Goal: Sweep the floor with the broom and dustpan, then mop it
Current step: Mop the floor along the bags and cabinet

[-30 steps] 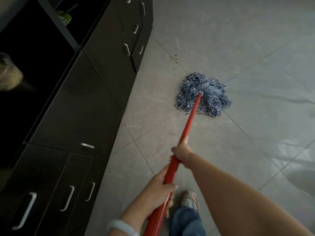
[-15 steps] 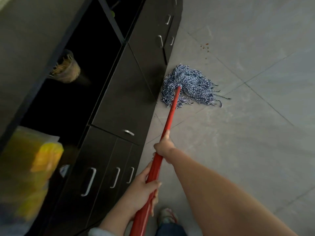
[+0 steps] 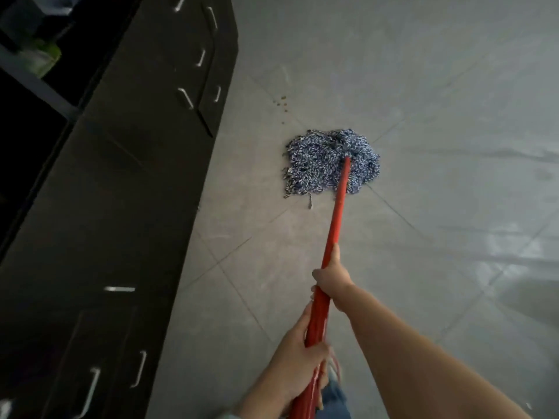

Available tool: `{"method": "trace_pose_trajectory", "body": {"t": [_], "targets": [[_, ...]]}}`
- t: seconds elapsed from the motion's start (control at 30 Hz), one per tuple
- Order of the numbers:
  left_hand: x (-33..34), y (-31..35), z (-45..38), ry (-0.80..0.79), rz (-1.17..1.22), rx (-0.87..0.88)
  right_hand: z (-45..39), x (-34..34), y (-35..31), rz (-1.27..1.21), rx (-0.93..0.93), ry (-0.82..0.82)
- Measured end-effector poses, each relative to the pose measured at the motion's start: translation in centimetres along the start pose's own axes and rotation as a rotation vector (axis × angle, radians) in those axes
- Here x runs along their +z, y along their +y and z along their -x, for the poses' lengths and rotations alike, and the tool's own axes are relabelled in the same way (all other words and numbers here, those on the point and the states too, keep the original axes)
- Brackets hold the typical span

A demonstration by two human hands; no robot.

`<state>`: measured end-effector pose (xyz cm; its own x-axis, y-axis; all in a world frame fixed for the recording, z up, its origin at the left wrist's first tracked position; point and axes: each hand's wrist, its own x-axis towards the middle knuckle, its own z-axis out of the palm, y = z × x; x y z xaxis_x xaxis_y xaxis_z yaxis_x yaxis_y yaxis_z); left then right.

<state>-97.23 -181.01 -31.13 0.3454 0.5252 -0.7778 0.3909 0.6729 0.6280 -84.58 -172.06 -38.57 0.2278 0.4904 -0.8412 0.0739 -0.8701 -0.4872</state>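
Observation:
A mop with a red handle (image 3: 339,211) and a blue-and-white string head (image 3: 323,164) lies on the grey tiled floor (image 3: 423,116). My right hand (image 3: 332,276) grips the handle about halfway up, thumb along the shaft. Lower down, my left hand (image 3: 298,355) grips the same handle near the bottom of the view. The mop head is spread flat on the tiles, a short way right of the dark cabinets. A few small brown crumbs (image 3: 282,102) lie on the floor just beyond the mop head. No broom or dustpan is in view.
Dark cabinets (image 3: 127,192) with metal handles run along the whole left side, with open shelves (image 3: 36,55) above holding a green item. Wet streaks (image 3: 499,246) shine on the tiles at the right. My foot and jeans (image 3: 334,397) show beneath the handle.
The mop head has moved right, away from the cabinet base and out onto the open tiles. The view has swung right as well. Both hands keep their grip on the handle.

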Motion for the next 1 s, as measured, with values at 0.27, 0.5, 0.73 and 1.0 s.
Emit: {"method": "trace_pose_trajectory", "body": {"t": [0.27, 0.5, 0.73, 1.0], "targets": [[-2.1, 3.5, -2.8, -0.050, 0.079, -0.034, -2.9, -1.2, -3.2, -0.082, 0.044, 0.022], [-9.1, 1.7, 0.6, 0.115, 0.175, -0.094, -0.9, 8.5, -7.5, 0.083, -0.006, -0.177], [-14.0, 3.5, 0.9, 0.294, 0.248, 0.002, -1.3, 15.1, -13.3, 0.331, -0.095, -0.325], [-16.2, 12.6, -6.3, 0.167, 0.142, 0.025, -7.7, 11.0, -20.6, 0.147, -0.099, -0.104]]}}
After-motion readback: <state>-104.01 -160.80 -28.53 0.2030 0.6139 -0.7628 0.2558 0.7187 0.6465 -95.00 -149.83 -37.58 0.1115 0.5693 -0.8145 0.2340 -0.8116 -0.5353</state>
